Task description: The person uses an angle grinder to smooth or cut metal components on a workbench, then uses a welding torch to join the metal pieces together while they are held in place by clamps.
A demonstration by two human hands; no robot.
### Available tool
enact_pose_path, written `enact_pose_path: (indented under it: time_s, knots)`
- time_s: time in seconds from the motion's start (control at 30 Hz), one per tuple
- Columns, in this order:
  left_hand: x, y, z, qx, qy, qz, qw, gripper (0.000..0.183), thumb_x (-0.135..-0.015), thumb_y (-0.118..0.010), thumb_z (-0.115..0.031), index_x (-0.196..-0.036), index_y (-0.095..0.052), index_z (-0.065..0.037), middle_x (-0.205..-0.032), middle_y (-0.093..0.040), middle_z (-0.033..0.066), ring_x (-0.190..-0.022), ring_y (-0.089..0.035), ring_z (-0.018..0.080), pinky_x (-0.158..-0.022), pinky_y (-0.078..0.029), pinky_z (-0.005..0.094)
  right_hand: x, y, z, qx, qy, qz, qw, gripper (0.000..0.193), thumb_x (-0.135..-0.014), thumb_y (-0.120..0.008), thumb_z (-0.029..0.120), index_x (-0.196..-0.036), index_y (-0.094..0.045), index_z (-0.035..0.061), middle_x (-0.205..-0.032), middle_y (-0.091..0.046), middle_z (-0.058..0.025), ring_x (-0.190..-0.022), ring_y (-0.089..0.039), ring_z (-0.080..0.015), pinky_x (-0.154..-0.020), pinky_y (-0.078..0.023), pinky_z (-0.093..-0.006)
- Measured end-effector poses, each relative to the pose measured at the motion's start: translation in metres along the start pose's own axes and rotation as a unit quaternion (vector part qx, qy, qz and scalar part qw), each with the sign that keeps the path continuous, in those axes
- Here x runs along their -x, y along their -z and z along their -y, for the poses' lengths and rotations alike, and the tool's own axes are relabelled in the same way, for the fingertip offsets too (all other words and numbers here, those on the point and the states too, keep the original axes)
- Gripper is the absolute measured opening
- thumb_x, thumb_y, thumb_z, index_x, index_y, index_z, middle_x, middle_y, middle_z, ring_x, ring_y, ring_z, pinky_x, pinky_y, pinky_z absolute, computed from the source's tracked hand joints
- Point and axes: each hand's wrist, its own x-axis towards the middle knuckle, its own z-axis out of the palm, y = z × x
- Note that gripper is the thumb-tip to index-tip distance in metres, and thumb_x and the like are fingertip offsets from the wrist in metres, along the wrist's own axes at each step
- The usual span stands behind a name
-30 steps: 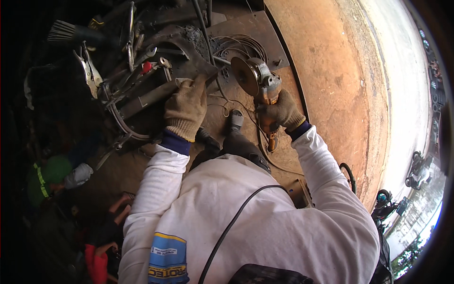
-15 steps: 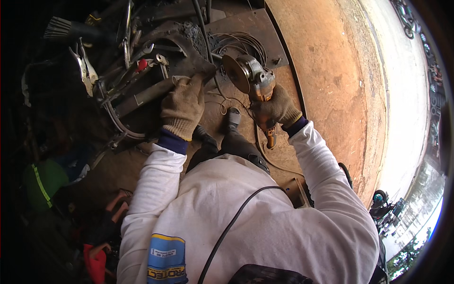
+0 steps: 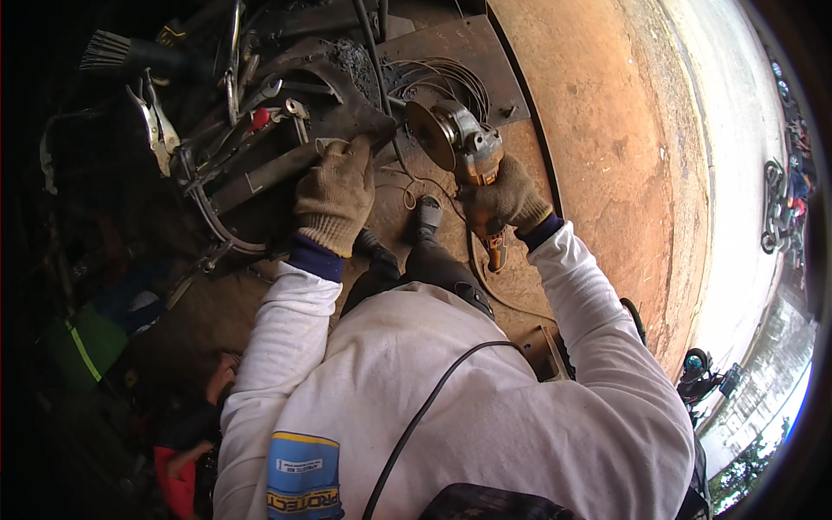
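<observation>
My right hand (image 3: pixel 511 195), in a brown knit glove, is closed round the body of a yellow and grey angle grinder (image 3: pixel 479 154). The grinder's worn disc (image 3: pixel 430 137) stands apart from the metal on the left. My left hand (image 3: pixel 335 192), gloved likewise, has its fingers curled over the near end of a dark flat metal bar (image 3: pixel 270 176). Just beyond those fingers lies the pointed end of a dark curved metal piece (image 3: pixel 374 134). The left fingertips are partly hidden, as is the grinder's grip inside my right glove.
Locking pliers (image 3: pixel 156 130), a brush (image 3: pixel 130 54), a spanner (image 3: pixel 273 88) and clamps crowd the bench at left. Coiled wire (image 3: pixel 446 78) lies on a metal plate. A cord (image 3: pixel 520 309) trails near my feet. People are at lower left; motorcycles (image 3: pixel 771 204) stand by the road.
Both hands and the grinder are nearly still. At lower left, people have shifted slightly. On the road at right, a motorcycle has come into view.
</observation>
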Motion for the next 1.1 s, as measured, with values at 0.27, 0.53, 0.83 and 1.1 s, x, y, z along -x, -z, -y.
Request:
enact_pose_path:
  time_s: [0.27, 0.53, 0.83, 1.1]
  knots:
    - [-0.001, -0.001, 0.0, 0.004, 0.001, 0.001, 1.0, 0.023, -0.099, -0.061, -0.024, -0.119, -0.064, -0.013, -0.107, -0.069, 0.0152, -0.092, -0.071, 0.038, -0.073, -0.06, 0.0481, 0.0, 0.001, 0.006, 0.001, -0.018, 0.001, 1.0, 0.05, -0.072, -0.087, 0.017, -0.117, -0.068, 0.0041, -0.105, -0.074, -0.0064, -0.094, -0.069, -0.0172, -0.085, -0.057, -0.0354]
    - [-0.001, 0.002, -0.002, 0.005, 0.006, 0.007, 1.0, 0.023, -0.099, -0.061, -0.024, -0.119, -0.064, -0.013, -0.109, -0.069, 0.016, -0.092, -0.071, 0.0382, -0.074, -0.061, 0.0481, -0.001, 0.002, 0.0, 0.001, -0.019, -0.005, 1.0, 0.059, -0.071, -0.089, 0.019, -0.123, -0.066, 0.004, -0.112, -0.073, -0.008, -0.101, -0.069, -0.0196, -0.091, -0.055, -0.0366]
    - [0.0, 0.0, -0.001, 0.008, -0.004, -0.015, 1.0, 0.023, -0.1, -0.062, -0.024, -0.118, -0.065, -0.012, -0.11, -0.069, 0.0169, -0.094, -0.071, 0.0385, -0.075, -0.061, 0.0475, -0.004, 0.0, -0.008, -0.011, -0.011, -0.014, 1.0, 0.058, -0.071, -0.09, 0.019, -0.122, -0.066, 0.0034, -0.113, -0.073, -0.0084, -0.102, -0.069, -0.0196, -0.091, -0.056, -0.0366]
    - [-0.001, -0.002, 0.0, 0.003, -0.004, -0.013, 1.0, 0.019, -0.098, -0.064, -0.023, -0.112, -0.065, -0.011, -0.109, -0.069, 0.0172, -0.093, -0.071, 0.0379, -0.073, -0.061, 0.0462, -0.002, 0.004, 0.01, -0.009, -0.006, -0.007, 1.0, 0.049, -0.072, -0.088, 0.019, -0.116, -0.07, 0.0039, -0.105, -0.075, -0.0068, -0.097, -0.069, -0.0176, -0.088, -0.056, -0.0357]
